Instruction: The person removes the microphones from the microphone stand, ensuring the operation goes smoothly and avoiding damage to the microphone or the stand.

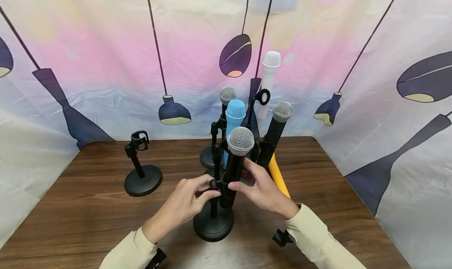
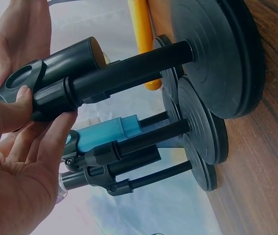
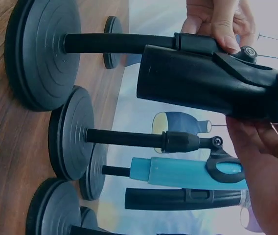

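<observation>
A black microphone (image 1: 234, 167) with a silver mesh head leans slightly in the clip of a small round-based desk stand (image 1: 213, 225). My right hand (image 1: 263, 187) grips the microphone's body from the right, thumb in front and fingers behind. On the other side, my left hand (image 1: 185, 198) pinches the top of the stand's post, just below the clip joint. In the left wrist view the clip (image 2: 24, 78) wraps round the microphone's barrel. The right wrist view shows the barrel's lower end (image 3: 178, 78) alongside the post, with the stand's base on the table.
Behind stand a blue microphone (image 1: 235, 114), a silver-headed one (image 1: 227, 94), a white one (image 1: 271, 71) and a speckled black one (image 1: 275, 131), with stands. A yellow handle (image 1: 279, 177) is beside my right wrist. Further left is a stand with a bare clip (image 1: 143, 180).
</observation>
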Motion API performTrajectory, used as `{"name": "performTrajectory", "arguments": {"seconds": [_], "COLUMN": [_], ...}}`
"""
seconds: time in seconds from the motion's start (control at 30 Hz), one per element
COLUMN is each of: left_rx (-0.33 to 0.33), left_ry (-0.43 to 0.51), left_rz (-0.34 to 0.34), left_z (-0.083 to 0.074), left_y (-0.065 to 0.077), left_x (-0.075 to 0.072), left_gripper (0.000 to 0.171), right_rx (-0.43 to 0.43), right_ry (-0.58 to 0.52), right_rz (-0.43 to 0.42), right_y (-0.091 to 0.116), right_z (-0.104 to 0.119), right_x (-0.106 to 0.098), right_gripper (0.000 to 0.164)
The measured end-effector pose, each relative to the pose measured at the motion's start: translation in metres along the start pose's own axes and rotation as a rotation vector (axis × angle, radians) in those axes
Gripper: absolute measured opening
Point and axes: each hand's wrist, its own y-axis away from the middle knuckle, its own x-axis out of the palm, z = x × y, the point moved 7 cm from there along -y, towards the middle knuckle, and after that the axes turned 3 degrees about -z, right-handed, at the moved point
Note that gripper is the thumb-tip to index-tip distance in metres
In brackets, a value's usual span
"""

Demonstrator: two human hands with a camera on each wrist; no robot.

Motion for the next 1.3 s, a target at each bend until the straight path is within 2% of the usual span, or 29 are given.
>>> {"name": "performTrajectory", "arguments": {"seconds": [0.17,0.23,0.3,0.4,0.5,0.57,0.67,0.77,0.87,1.07,1.17,1.3], "left_rx": [0.008,0.005,0.000,-0.003,0.000,-0.001,0.003,0.005,0.007,0.007,0.009,0.008], "left_ry": [-0.010,-0.013,-0.017,-0.017,-0.015,-0.011,-0.009,-0.014,-0.013,-0.004,0.000,0.003], "left_rz": [-0.005,-0.006,-0.005,-0.001,0.001,0.000,-0.001,0.000,-0.002,-0.005,-0.011,-0.010], "left_z": [0.001,0.001,0.001,0.001,0.001,0.001,0.001,0.001,0.001,-0.001,-0.001,0.000], "left_y": [0.000,0.000,0.000,0.001,0.000,-0.001,-0.002,-0.002,-0.001,0.001,0.001,0.001], "left_x": [0.000,0.000,0.000,0.001,0.001,0.001,0.000,0.000,0.000,0.000,-0.001,-0.001], "left_gripper": [0.006,0.006,0.006,0.007,0.006,0.006,0.005,0.005,0.006,0.007,0.007,0.007], "right_rx": [-0.064,-0.079,-0.068,-0.009,0.026,0.014,-0.038,-0.062,-0.052,0.033,0.034,-0.025], "right_ry": [0.104,0.123,0.105,0.026,-0.031,-0.012,0.077,0.136,0.125,-0.008,0.033,0.113], "right_rz": [-0.048,-0.048,-0.035,-0.001,0.018,0.017,-0.018,-0.035,-0.025,0.022,0.013,-0.020], "right_y": [-0.001,-0.001,0.000,0.002,0.003,0.002,0.000,0.000,0.000,0.000,-0.001,-0.003], "right_z": [0.006,0.007,0.006,0.000,-0.004,-0.003,0.002,0.005,0.006,0.002,0.002,0.006], "right_x": [-0.001,0.000,0.000,0.000,0.000,0.000,-0.002,-0.003,-0.002,0.000,0.000,-0.001], "right_gripper": [0.037,0.036,0.040,0.051,0.054,0.051,0.040,0.037,0.039,0.052,0.048,0.039]}}
